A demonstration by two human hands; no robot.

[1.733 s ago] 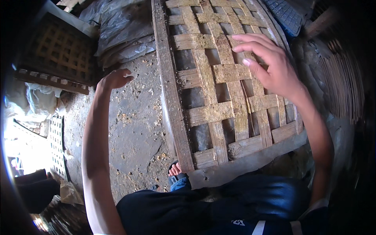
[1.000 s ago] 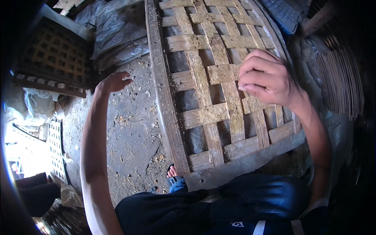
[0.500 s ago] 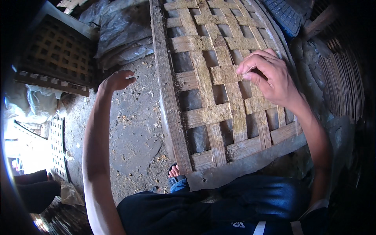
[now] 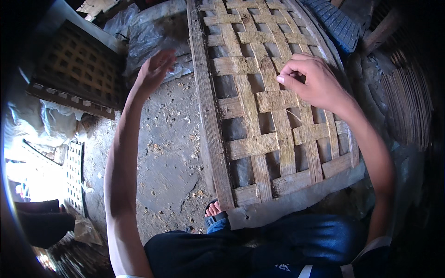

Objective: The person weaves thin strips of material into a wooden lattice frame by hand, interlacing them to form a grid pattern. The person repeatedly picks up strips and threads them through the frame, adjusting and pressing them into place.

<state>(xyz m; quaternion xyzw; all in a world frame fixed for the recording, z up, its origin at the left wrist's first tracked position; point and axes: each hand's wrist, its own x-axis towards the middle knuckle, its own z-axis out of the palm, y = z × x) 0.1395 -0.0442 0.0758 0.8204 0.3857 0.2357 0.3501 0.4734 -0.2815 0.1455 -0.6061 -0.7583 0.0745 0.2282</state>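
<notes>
Landmark: the lattice frame (image 4: 276, 99), a wooden border with flat woven slats, lying directly in front of the person with its near end by the legs. A grey sheet (image 4: 262, 217) shows under that end; what bears the rest is hidden.

Right hand (image 4: 314, 82): over the right half of the frame, thumb and index finger bent toward each other. Cannot tell whether they pinch anything, or whether they touch the slats. Left hand (image 4: 155, 72): left of the frame, apart from it, blurred; fingers loosely bent, nothing seen in them.

Handling (judged): border stiff, whole piece bulky but probably moderate in weight. Slats likely springy, liable to split along the grain; surface looks rough and crusted, so little slip, some splinter risk. Best hold: the solid side rails, the left rail (image 4: 215, 139) being the clearest, one hand per side, not the weave.

Containers: blue plastic crate (image 4: 330, 22) beyond the frame's right edge, toward its far end; contents not discernible. Clear plastic sheeting (image 4: 155, 34) heaped left of the frame's far end. Bundle of thin sticks (image 4: 408, 106), right of the frame.
</notes>
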